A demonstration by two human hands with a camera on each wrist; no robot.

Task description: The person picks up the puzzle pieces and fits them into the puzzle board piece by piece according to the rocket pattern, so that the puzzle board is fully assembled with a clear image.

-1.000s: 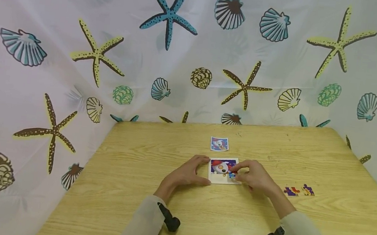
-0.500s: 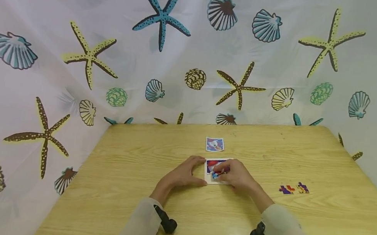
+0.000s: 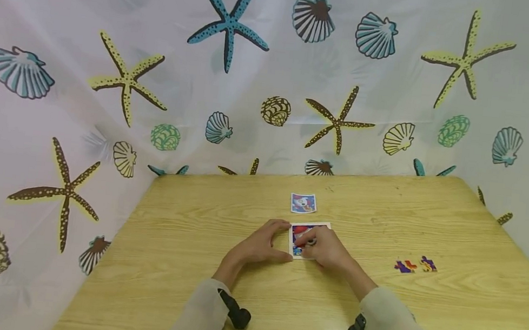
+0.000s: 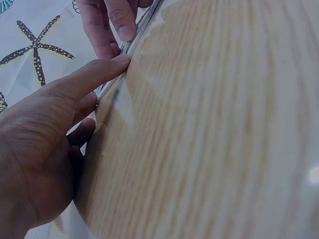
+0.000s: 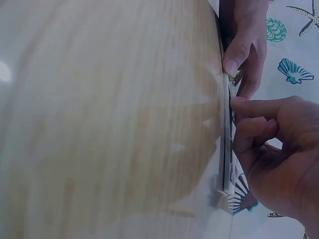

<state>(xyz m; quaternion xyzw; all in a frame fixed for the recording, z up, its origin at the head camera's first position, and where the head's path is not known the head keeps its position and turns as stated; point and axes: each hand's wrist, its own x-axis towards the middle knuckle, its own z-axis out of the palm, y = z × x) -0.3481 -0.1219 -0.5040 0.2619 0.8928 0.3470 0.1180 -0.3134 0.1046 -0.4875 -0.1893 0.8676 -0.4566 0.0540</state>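
The right hand [image 3: 328, 251] lies with its fingers [image 5: 249, 107] curled down onto the puzzle board [image 3: 323, 227], seemingly pressing a piece there, though it is mostly hidden. The left hand [image 3: 260, 246] braces the board's left edge with thumb and fingers apart. The board sits mid-tabletop [image 3: 189, 222], a small picture card [image 3: 303, 203] beyond it and loose pieces [image 3: 412, 265] well apart on the right.

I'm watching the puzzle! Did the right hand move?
Yes. The right hand slid left across the puzzle board, toward the left hand.
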